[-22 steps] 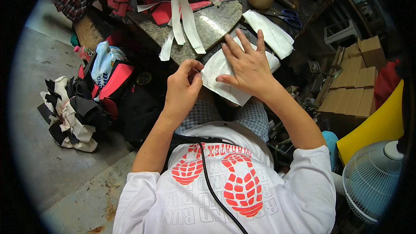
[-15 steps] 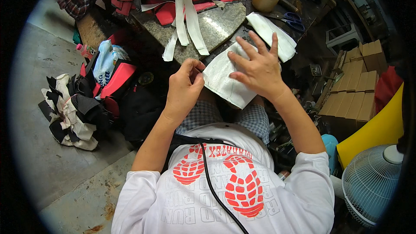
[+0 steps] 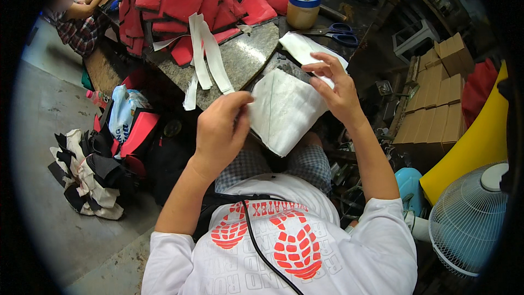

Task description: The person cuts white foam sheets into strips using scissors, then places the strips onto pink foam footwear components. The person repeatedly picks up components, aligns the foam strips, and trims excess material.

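Note:
A white sheet-like piece (image 3: 284,112) with a faint line along it lies at the near edge of the bench, over my lap. My left hand (image 3: 221,128) is beside its left edge, thumb and bent fingers apart, fingertips slightly blurred. Above the sheet's right corner, my right hand (image 3: 339,90) has its fingers loosely bent and apart, with nothing seen in them. Behind those fingers lies a second, folded white piece (image 3: 300,46). White strips (image 3: 210,57) drape over a grey stone slab (image 3: 256,43), left of the sheet.
Red padded pieces with black edging (image 3: 185,0) are heaped at the back. A blue-rimmed jar (image 3: 303,11) and scissors (image 3: 341,34) stand and lie to their right. Scraps (image 3: 90,172) cover floor at left. Cartons (image 3: 431,114) and a fan (image 3: 469,218) are right; another person (image 3: 79,30) sits far left.
The white sheet has turned and its marked line shows more fully. My right hand has lifted off it toward the folded piece. My left hand's pinch has loosened. The view has shifted.

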Demonstrator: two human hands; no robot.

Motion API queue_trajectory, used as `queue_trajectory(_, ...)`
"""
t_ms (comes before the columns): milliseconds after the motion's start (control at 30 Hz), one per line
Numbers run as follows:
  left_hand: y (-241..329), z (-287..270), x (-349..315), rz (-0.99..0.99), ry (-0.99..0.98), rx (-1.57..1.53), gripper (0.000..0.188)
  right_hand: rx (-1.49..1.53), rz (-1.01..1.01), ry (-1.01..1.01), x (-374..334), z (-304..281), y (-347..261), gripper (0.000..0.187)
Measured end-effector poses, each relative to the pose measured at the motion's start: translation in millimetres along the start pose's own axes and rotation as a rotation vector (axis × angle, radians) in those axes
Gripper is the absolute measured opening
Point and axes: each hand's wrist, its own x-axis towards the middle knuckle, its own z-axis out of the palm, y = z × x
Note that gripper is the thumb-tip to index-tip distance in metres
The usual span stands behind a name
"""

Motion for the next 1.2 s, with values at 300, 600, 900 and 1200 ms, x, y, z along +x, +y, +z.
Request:
queue_trajectory(300,40,39,113,-0.304,-0.373,-1.287,0.025,0.397,-0.043,0.309,32,-61,22,0.060)
queue_trajectory(600,47,128,184,-0.329,-0.471,-1.301,0.020,0.621,0.191,0.207,57,-176,26,0.058)
queue_trajectory(900,-53,197,195,0.072,-0.206,0.003,0.019,-0.223,0.137,0.146,139,-198,88,0.047)
queue_trajectory(1200,-58,187,190,-0.026,-0.058,-0.109,0.019,-0.714,-0.106,0.251,196,-139,138,0.059)
